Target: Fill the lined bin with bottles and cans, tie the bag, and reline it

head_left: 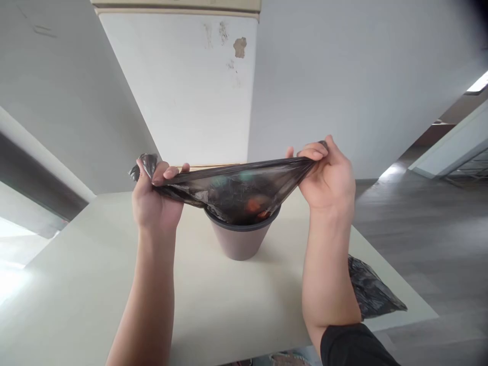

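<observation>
Hidden: the bin liner (236, 190) screens the inside of the small taupe bin (239, 239); through it we make out only blurred orange and teal patches. Our right forearm covers part of a crumpled black bag (371, 292), lower right, on the pale table (76, 284). Top centre: a scuffed white cabinet (183, 86). Liner: thin, dark, translucent, stretched taut at frame centre over the bin, left hand (154, 198) and right hand (330, 175) each with fingers clamped on one end.

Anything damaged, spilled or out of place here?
No spill. Chipped patch on the white panel. Crumpled black bag lies at the right edge of the table. The left hand and right hand pull the liner taut over the pot.
</observation>
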Demonstrator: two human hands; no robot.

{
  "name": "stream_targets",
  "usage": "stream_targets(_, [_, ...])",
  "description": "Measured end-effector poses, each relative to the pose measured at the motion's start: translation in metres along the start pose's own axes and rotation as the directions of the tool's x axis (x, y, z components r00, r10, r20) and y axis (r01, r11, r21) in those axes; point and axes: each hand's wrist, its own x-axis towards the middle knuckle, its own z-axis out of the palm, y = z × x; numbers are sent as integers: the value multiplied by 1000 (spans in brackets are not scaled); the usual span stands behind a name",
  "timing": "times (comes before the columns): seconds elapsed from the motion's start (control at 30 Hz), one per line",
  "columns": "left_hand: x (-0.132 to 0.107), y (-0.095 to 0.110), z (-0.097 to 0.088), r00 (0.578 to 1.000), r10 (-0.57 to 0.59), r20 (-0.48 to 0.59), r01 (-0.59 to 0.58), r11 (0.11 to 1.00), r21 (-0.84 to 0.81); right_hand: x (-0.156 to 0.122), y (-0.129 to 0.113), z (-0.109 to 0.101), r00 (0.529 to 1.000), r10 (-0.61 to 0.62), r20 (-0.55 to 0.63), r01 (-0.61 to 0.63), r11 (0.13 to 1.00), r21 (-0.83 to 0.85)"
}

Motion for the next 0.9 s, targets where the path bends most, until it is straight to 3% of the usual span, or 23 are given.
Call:
stream_targets(0.2, [-9, 14, 9, 998, -55, 41, 50, 992, 117, -10, 0, 16, 998, -70, -1, 70, 996, -57])
stream_targets(0.33, [-27, 20, 28, 977, -169, 133, 141, 970, 200, -30, -6, 35, 966, -81, 246, 129, 974, -186])
stream_targets(0.43, [-41, 15, 39, 958, -162, 237, 79, 942, 326, -43, -8, 46, 900, 12, 435, 147, 932, -330])
stream_targets(0.53, [-49, 7, 45, 940, -154, 304, 39, 935, 353, -48, -6, 54, 853, 26, 522, 219, 889, -402])
stream_targets(0.6, [-50, 4, 47, 931, -164, 325, 53, 944, 326, -48, -2, 57, 857, 16, 515, 238, 875, -422])
stream_targets(0.77, [-49, 5, 48, 946, -117, 303, 8, 941, 339, -49, 1, 63, 943, -20, 333, 147, 920, -363])
stream_targets(0.9, [-51, 9, 51, 932, -129, 339, -1, 933, 360, -55, -2, 67, 911, 108, 398, 51, 928, -369])
